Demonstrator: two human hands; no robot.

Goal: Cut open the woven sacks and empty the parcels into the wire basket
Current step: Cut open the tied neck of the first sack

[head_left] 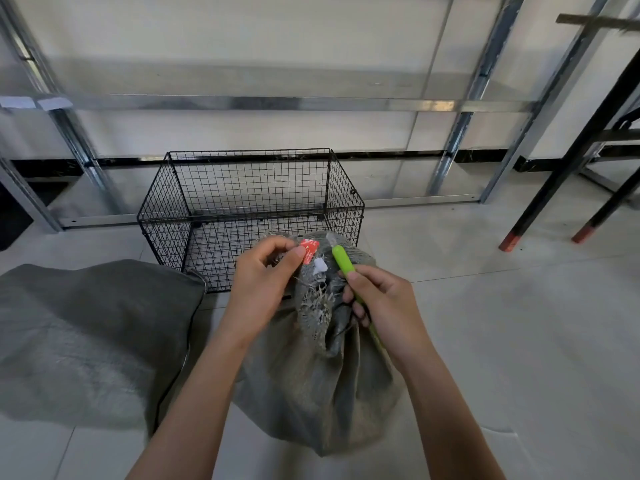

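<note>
A grey woven sack [311,386] stands on the floor in front of me, its frayed neck bunched at the top. A red tag [308,250] and a white tie [320,266] sit on that neck. My left hand [261,282] pinches the neck beside the red tag. My right hand [377,306] grips a green-handled cutter [343,260], its tip pointing up at the tied neck. Just behind the sack is a black wire basket [249,206] with nothing inside. A second grey woven sack [93,337] lies flat at the left.
Metal shelf uprights [453,147] and rails run along the wall behind the basket. Black table legs with red feet [510,242] stand at the right. The floor is pale tile [519,341].
</note>
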